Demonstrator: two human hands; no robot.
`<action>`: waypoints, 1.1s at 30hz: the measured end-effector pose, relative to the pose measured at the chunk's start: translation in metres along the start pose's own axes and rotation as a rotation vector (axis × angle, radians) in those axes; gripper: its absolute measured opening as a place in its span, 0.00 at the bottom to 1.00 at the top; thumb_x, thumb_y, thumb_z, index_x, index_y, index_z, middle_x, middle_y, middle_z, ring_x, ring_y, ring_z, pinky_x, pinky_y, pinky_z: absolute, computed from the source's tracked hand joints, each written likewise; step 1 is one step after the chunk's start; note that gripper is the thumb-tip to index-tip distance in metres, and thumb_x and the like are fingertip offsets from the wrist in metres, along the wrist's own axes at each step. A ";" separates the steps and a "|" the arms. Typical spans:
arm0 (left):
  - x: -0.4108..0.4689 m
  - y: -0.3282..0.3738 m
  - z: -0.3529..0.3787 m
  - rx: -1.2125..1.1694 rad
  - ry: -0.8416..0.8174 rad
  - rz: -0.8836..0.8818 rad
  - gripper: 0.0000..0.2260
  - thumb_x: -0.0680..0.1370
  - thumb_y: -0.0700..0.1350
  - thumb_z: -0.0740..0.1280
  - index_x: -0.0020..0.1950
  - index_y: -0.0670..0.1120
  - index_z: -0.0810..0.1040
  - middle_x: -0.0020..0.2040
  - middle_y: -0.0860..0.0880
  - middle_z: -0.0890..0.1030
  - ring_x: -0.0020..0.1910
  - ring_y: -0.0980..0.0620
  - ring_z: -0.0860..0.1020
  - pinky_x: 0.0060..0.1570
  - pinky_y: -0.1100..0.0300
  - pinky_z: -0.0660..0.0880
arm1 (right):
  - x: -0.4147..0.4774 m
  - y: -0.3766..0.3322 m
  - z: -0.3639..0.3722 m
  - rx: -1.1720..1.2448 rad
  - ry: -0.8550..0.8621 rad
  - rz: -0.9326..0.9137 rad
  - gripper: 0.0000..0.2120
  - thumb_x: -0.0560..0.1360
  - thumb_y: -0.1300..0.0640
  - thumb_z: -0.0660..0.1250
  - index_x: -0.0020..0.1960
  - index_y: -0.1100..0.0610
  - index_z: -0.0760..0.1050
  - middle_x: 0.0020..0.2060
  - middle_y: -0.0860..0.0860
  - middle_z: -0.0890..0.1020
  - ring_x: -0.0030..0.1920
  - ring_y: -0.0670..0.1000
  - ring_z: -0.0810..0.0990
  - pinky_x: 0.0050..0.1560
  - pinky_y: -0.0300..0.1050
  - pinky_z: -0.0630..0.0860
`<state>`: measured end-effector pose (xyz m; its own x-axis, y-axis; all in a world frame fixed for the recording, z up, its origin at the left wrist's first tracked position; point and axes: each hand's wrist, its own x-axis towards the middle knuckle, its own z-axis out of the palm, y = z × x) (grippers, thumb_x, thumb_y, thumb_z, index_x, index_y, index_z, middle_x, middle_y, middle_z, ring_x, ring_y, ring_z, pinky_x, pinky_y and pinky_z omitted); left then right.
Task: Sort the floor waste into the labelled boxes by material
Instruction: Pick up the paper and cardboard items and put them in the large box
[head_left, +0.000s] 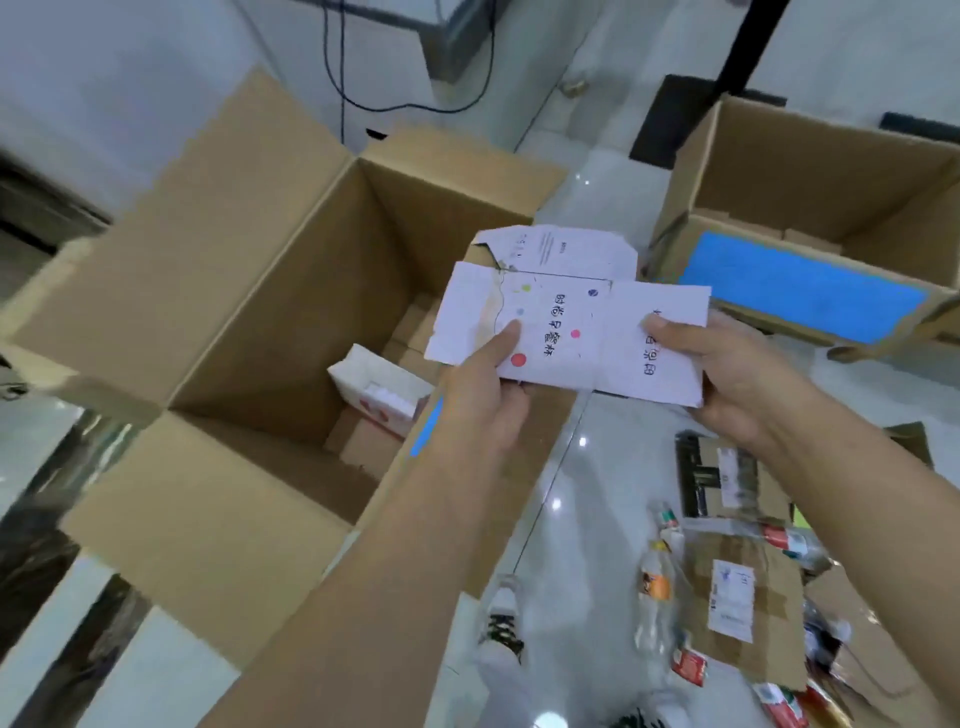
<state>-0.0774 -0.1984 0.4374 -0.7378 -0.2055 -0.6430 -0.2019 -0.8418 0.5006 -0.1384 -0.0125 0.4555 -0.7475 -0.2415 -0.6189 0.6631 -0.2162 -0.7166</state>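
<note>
A flattened white paper carton (571, 317) with coloured dots and printed characters is held over the right rim of a big open cardboard box (270, 291). My left hand (483, 395) pinches its lower left part. My right hand (727, 369) grips its right end. Inside the big box lie a white carton with red marks (382, 397) and brown cardboard pieces (363, 447). A second open cardboard box (810, 171) with a blue patch on its flap (800, 291) stands at the right.
Waste lies on the shiny white floor at lower right: flattened brown cardboard with shipping labels (737, 592), a plastic bottle (657, 597), red cans or wrappers (691, 667). My shoe (501, 618) is near it. Black cables (340, 62) hang at the back.
</note>
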 end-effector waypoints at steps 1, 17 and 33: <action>-0.004 0.023 -0.017 -0.015 0.033 0.030 0.15 0.79 0.34 0.64 0.64 0.42 0.76 0.57 0.43 0.83 0.52 0.45 0.83 0.52 0.48 0.81 | 0.006 0.004 0.028 -0.016 -0.039 0.015 0.18 0.75 0.66 0.68 0.65 0.61 0.76 0.56 0.57 0.84 0.49 0.55 0.86 0.41 0.50 0.83; -0.039 0.191 -0.210 0.214 0.466 -0.102 0.08 0.81 0.45 0.64 0.47 0.42 0.71 0.39 0.46 0.78 0.32 0.52 0.81 0.34 0.56 0.67 | 0.040 0.142 0.255 -1.229 -0.181 0.076 0.18 0.80 0.45 0.61 0.48 0.61 0.75 0.43 0.56 0.80 0.48 0.57 0.81 0.48 0.52 0.79; -0.005 0.101 -0.123 0.487 0.323 -0.133 0.15 0.83 0.43 0.59 0.70 0.49 0.72 0.64 0.50 0.78 0.59 0.51 0.78 0.48 0.61 0.75 | 0.040 0.118 0.178 -0.595 -0.085 0.106 0.05 0.80 0.50 0.61 0.50 0.47 0.76 0.55 0.50 0.81 0.55 0.51 0.81 0.57 0.53 0.80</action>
<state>-0.0155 -0.3436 0.4198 -0.4681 -0.3192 -0.8240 -0.6074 -0.5610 0.5624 -0.0826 -0.2156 0.4034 -0.6569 -0.3126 -0.6861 0.5796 0.3727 -0.7247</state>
